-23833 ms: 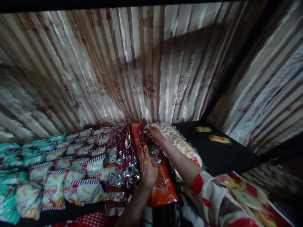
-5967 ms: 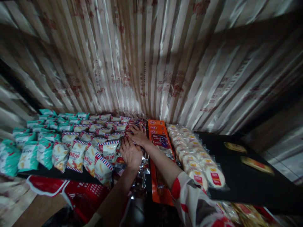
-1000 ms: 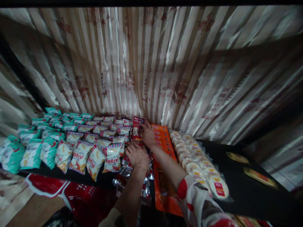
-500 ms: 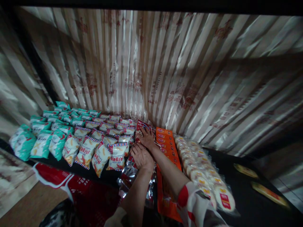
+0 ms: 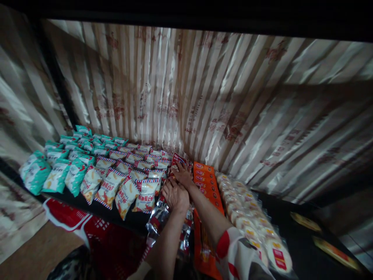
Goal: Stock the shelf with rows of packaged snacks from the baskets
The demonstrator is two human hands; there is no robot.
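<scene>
My left hand (image 5: pixel 175 195) lies flat, fingers stretched, on a row of dark red and silver foil snack packets (image 5: pixel 158 218). Just beyond it, my right hand (image 5: pixel 183 175) rests on the far part of the same row, its fingers apart. Neither hand is closed on anything, and both cover much of the packets beneath. Small white snack bags (image 5: pixel 147 195) with red lettering stand in rows at the left of my hands. Along the right of the row, partly under my right forearm, lies a long orange pack (image 5: pixel 204 165).
Teal snack bags (image 5: pixel 56 176) fill the left end of the black shelf (image 5: pixel 276 206). Clear-wrapped round pale cakes (image 5: pixel 278 256) lie in columns at the right, with two yellowish packets (image 5: pixel 335 251) farther over. A shelf beam (image 5: pixel 186 15) crosses above; a red basket (image 5: pixel 65 214) stands below.
The whole view has shifted slightly down and to the right. Both hands stay on the foil packets in nearly the same place, and the goods around them have not moved.
</scene>
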